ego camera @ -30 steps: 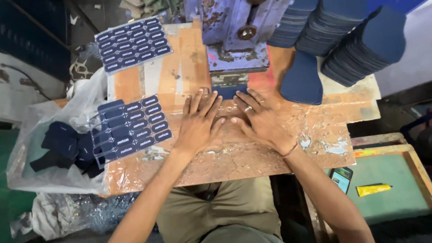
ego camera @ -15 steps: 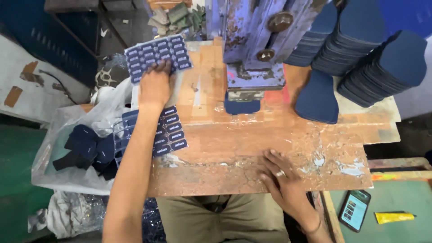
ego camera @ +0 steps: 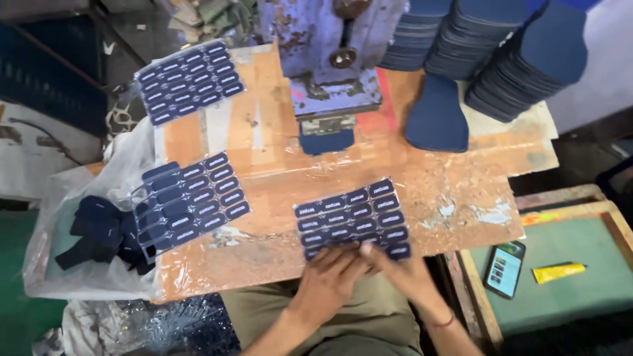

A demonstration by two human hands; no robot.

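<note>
A sheet of dark blue rectangular labels point(ego camera: 353, 219) lies at the near edge of the worn wooden board point(ego camera: 277, 184). My left hand point(ego camera: 330, 277) and my right hand point(ego camera: 399, 267) both rest on its near edge, fingers on the bottom row of labels. A second label sheet point(ego camera: 191, 198) lies at the left of the board, and a third point(ego camera: 190, 80) sits at the far left corner. A blue press machine point(ego camera: 326, 59) stands at the back centre with a dark blue piece point(ego camera: 326, 142) under it.
Stacks of dark blue sole-shaped pieces point(ego camera: 501, 53) stand at the back right, one lying flat point(ego camera: 436, 122). A plastic bag with dark blue cut pieces point(ego camera: 99, 227) hangs at the left. A phone point(ego camera: 504, 269) and a yellow tube point(ego camera: 559, 271) lie on a green surface at right.
My left hand came back from the far left sheet to the near edge. A label sheet now lies in front of me under both hands.
</note>
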